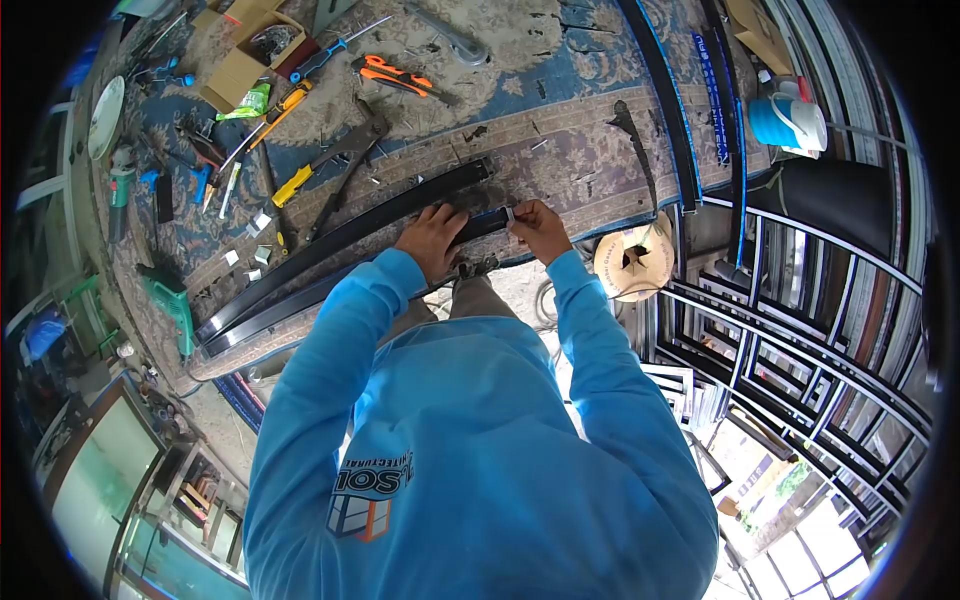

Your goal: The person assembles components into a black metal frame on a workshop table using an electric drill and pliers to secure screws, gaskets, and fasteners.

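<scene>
Two long black metal profiles lie across the carpeted bench, the farther profile (380, 212) and the nearer profile (485, 226). My left hand (432, 240) is wrapped over the nearer one, fingers bent across it close to its right end. At that end, my right hand (540, 230) pinches a small silvery piece (511, 216) between thumb and fingers, against the profile's tip. The exact shape of this piece is partly covered by the fingers. Just beyond my left hand lie long-handled cutters with yellow grips (294, 186).
Orange-handled pliers (395, 76), screwdrivers (325, 58), a green power tool (170, 305) and an open cardboard box (250, 60) cover the bench's left and back. On the right lie more long profiles (665, 100), a cardboard spool (635, 262), a blue jug (785, 122) and stacked frames (790, 330).
</scene>
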Tool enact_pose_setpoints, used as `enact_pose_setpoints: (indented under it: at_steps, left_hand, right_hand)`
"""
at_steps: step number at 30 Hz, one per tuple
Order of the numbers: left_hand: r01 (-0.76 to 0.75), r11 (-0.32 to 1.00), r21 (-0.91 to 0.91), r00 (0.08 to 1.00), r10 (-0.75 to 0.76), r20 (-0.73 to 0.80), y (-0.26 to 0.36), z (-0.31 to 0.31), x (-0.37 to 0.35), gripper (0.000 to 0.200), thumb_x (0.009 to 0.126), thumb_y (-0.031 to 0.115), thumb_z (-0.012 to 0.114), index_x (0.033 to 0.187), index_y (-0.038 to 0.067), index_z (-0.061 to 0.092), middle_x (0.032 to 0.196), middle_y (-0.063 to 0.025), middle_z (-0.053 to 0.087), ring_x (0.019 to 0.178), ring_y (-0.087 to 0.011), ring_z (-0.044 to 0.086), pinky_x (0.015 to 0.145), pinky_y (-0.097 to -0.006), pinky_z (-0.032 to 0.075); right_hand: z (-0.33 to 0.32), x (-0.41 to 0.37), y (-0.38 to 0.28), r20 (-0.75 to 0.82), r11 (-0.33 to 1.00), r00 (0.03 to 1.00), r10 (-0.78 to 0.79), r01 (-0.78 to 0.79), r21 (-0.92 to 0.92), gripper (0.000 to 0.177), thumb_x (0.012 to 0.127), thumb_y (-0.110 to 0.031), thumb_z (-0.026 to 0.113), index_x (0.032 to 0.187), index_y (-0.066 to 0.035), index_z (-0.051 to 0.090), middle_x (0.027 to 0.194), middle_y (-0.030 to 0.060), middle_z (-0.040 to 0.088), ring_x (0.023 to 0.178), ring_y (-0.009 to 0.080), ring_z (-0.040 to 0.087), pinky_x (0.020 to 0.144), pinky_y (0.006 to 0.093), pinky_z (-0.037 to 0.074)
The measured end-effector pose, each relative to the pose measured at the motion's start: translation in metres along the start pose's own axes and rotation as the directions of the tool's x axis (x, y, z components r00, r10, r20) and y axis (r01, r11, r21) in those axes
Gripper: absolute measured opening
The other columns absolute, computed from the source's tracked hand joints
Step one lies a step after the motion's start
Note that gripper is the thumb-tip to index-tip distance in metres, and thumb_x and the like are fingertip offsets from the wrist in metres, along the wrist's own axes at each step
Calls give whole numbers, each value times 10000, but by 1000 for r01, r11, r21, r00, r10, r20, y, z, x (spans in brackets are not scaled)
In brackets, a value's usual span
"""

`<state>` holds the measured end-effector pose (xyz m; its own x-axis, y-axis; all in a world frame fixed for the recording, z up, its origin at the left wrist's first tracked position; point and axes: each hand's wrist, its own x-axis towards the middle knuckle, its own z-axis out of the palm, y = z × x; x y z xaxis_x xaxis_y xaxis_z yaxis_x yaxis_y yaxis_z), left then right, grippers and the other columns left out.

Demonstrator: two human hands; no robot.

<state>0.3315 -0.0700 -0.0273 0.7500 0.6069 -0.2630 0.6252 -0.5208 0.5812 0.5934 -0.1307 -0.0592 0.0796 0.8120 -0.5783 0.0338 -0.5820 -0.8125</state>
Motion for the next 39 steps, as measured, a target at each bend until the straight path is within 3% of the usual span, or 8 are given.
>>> enact_pose_setpoints:
  at_steps: [21,27,29,30,32,34,37,39]
  left_hand:
    - [10,1000,-14,1000,-10,1,-1,-1,1,604,871,227,718,1398,73,468,1299,-196,503,1207,-427,504,1000,-507,472]
    - [38,998,41,999,-39,24,12,-5,2,665,818,245,763,1402,85,488,1294,-209,516,1197,-421,518,996,-500,472]
    - [62,995,-73,995,-67,-73,17,-33,-21,724,768,246,794,1413,105,497,1303,-222,527,1202,-419,520,993,-504,468]
    - [-19,989,-146,962,-22,-274,13,-44,-40,733,758,242,800,1413,111,500,1290,-231,541,1167,-425,540,983,-508,468]
    - [116,981,-154,857,-178,-484,-8,-90,-99,705,740,194,820,1370,92,519,1266,-225,555,1145,-428,545,978,-501,463]
    - [388,911,-139,602,-365,-711,-63,-121,-170,699,714,181,843,1329,61,531,1252,-225,556,1139,-422,540,967,-498,459]
    - [745,507,-433,-50,-605,-795,-189,-118,-297,882,679,301,864,1397,7,442,1268,-270,540,1138,-444,540,1001,-528,424]
    - [934,172,-312,-126,-661,-740,-264,-105,-371,1070,663,417,872,1490,22,319,1329,-268,509,1216,-438,501,1058,-551,380]
  right_hand:
    - [10,-3,5,15,987,998,-62,59,150,395,838,-58,786,1130,12,530,944,107,689,767,122,643,640,274,527]
    - [39,2,7,-256,901,925,-279,161,-403,509,729,-149,874,1098,-26,547,1020,118,641,899,196,621,775,362,523]
    - [41,17,33,-280,964,944,-174,106,-242,540,706,-222,883,1086,-32,552,1061,117,572,970,247,568,858,398,480]
    - [36,21,40,-257,872,923,-285,139,-469,570,714,-295,877,1086,-26,541,1056,99,504,983,258,512,870,398,446]
    - [31,34,79,-309,895,900,-308,164,-415,645,693,-337,892,1109,-5,529,1082,94,471,1025,258,467,909,406,417]
    - [26,32,70,-305,927,913,-269,160,-338,628,683,-252,913,1118,-4,534,1044,85,486,964,228,494,857,375,462]
    - [4,44,91,-283,978,944,-168,124,-166,599,726,-166,880,1162,-20,497,1048,83,506,937,211,505,803,356,490]
    - [19,35,52,-263,995,965,-12,-15,-101,579,745,-144,862,1168,-17,487,1068,92,512,953,205,510,812,348,487]
